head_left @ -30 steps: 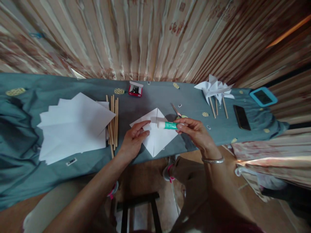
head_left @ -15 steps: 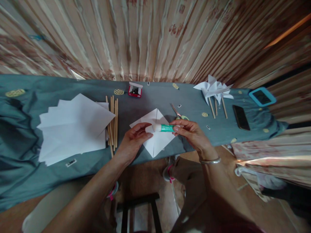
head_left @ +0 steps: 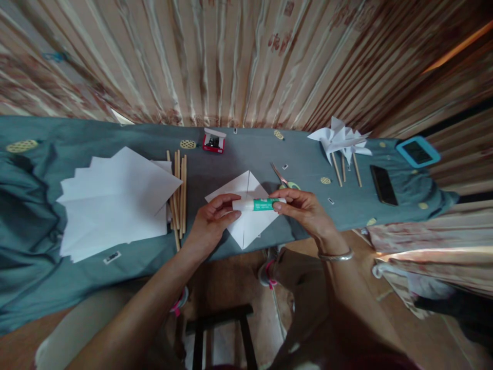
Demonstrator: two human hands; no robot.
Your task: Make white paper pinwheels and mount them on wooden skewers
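Observation:
Above a square of white paper [head_left: 246,234], I hold a green and white glue stick [head_left: 264,204] level. My right hand [head_left: 306,210] pinches its green end between thumb and fingers. The fingers of my left hand [head_left: 210,218] are closed on the white cap [head_left: 239,205], which lines up with the stick and meets its white end. Whether the cap is fully seated, I cannot tell. Dark lines run in from the paper's corners; the glue stick and my fingers cover part of it. Scissors [head_left: 284,180] lie just beyond my right hand.
At left lies a fanned stack of white paper [head_left: 115,205] beside several wooden sticks [head_left: 183,192]. A small red box [head_left: 213,141] sits at the back. Paper pinwheels [head_left: 341,139] on sticks, a dark phone [head_left: 383,185] and a blue-framed device [head_left: 418,152] are at right.
The cap in my left hand was tilted at the stick's end; now it is straight and in line with the stick. Both hands have stayed nearly in place.

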